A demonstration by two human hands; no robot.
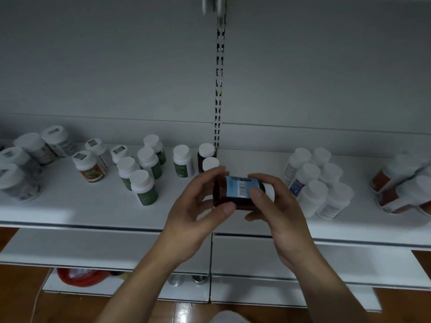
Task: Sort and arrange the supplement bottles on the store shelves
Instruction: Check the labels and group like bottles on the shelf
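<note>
A person's left hand (193,206) and right hand (284,215) both grasped a dark, blue-labelled bottle (238,188), tipped on its side just above the front of the white shelf (93,206); green-labelled bottles (144,187) stood on that shelf's left part.

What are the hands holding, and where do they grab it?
A dark brown bottle with a blue label, lying sideways. The left hand holds its bottom end; the right hand holds the end near the white cap.
</note>
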